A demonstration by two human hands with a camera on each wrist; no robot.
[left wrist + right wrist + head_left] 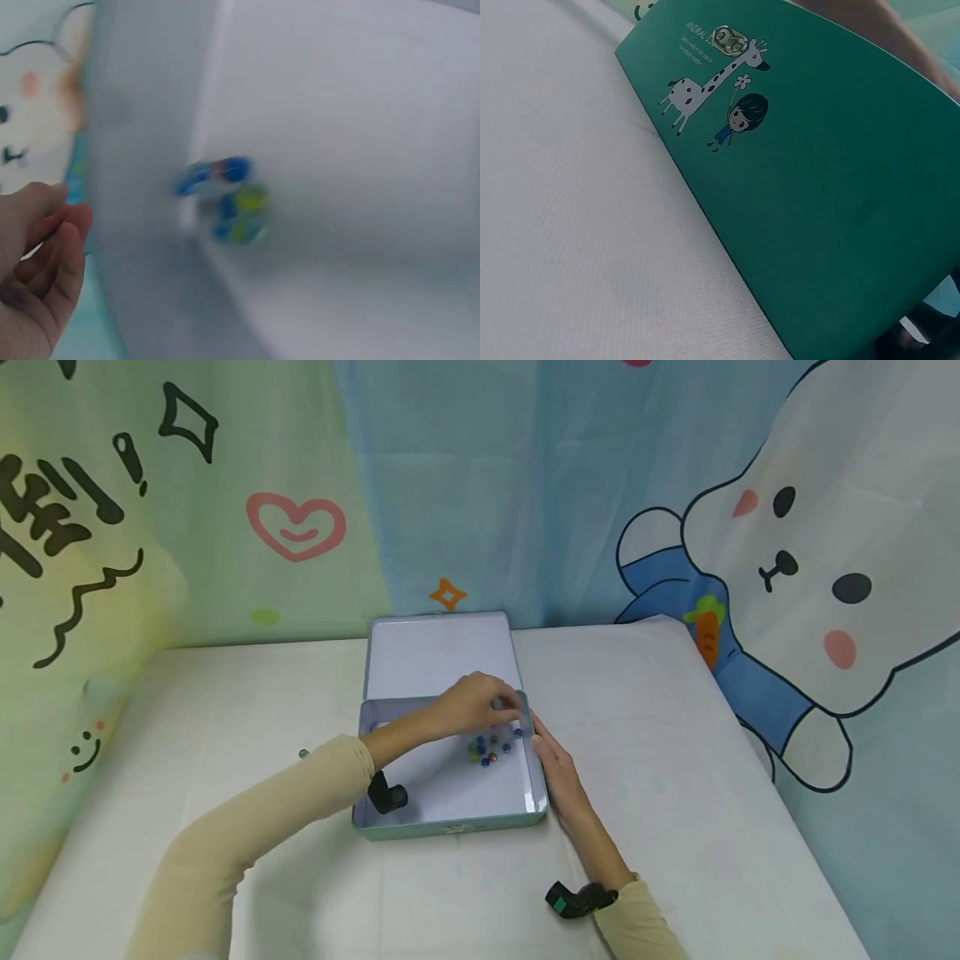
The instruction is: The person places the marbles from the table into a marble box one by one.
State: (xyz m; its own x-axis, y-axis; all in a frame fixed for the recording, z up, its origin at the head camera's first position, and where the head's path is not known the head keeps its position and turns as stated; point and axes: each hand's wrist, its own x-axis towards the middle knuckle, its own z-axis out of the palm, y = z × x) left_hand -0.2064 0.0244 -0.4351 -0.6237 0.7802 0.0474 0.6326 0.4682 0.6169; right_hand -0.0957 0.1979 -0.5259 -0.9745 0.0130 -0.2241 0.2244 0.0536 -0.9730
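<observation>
A shallow tin box (405, 832) lies with its lid (442, 652) folded back. Several blue, green and brown marbles (484, 750) are gathered toward its right side; in the left wrist view the marbles (232, 196) look blurred. Over that side hangs my left hand (480, 703), fingers loosely bent and nothing visible between them. My right hand (557, 768) rests against the tin's right wall, its fingers extended along the outside. In the right wrist view the tin's green front (817, 172) shows a giraffe, a child and a metal clasp.
One small marble (303, 753) lies outside the tin, on the white tablecloth (217, 710) near my left forearm. A patterned curtain (465, 485) stands behind the table. Black wrist cameras sit on both wrists, the left wrist camera (387, 793) over the tin's interior.
</observation>
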